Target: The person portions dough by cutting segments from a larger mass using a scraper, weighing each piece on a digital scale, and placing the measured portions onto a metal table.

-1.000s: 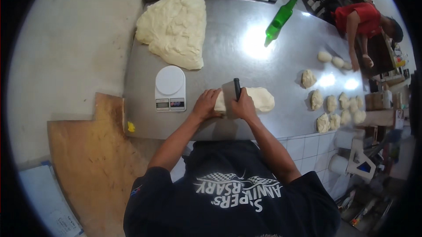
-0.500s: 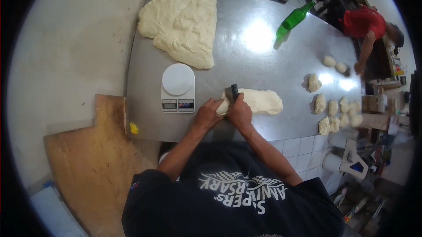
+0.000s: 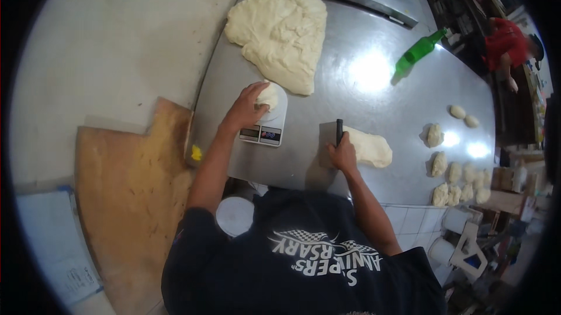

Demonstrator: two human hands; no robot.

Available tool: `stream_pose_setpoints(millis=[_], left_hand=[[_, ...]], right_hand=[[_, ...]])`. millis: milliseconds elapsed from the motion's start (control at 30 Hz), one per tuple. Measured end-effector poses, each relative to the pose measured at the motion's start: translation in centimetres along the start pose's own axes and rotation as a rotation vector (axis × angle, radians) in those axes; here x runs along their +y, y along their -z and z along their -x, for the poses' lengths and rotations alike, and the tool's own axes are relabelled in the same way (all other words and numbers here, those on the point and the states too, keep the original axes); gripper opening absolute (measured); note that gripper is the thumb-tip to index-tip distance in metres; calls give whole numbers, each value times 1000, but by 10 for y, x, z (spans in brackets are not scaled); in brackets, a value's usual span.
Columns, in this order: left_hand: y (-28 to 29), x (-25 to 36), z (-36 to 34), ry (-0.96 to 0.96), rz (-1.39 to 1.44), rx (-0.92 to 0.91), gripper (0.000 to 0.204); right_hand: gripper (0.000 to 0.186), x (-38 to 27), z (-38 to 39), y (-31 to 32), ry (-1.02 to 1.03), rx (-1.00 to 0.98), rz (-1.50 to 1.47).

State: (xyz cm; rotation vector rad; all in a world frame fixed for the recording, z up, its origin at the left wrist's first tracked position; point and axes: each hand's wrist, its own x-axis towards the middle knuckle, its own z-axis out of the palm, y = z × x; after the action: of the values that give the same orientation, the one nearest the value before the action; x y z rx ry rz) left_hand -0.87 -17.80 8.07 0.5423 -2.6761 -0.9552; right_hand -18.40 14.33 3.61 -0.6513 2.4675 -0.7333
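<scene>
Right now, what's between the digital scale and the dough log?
The head view shows bare metal tabletop, then the black-handled tool held by the right hand.

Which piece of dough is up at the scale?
The small, pale dough piece at the white plastic scale. The broad pale dough slab, long pale dough strip and small pale lumps at right all lie directly on the grey metal table.

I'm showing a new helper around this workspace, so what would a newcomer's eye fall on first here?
Probably the huge, pale, lumpy dough mass at the far left of the shiny steel table, then the translucent green bottle lying toward its far right. Nearer, the left hand has its fingers around a small whitish dough piece on a white digital scale.
</scene>
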Motion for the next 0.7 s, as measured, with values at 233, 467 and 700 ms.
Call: stream_pose_setpoints(millis=[233, 467, 700], left_hand=[[-58, 68, 20, 68, -574, 333, 66], [-194, 149, 63, -100, -1, 45, 18], [-211, 136, 72, -105, 84, 88, 27]], right_hand=[[46, 8, 2, 40, -85, -213, -648], [46, 21, 19, 68, -192, -328, -922], [50, 27, 27, 84, 241, -154, -398]])
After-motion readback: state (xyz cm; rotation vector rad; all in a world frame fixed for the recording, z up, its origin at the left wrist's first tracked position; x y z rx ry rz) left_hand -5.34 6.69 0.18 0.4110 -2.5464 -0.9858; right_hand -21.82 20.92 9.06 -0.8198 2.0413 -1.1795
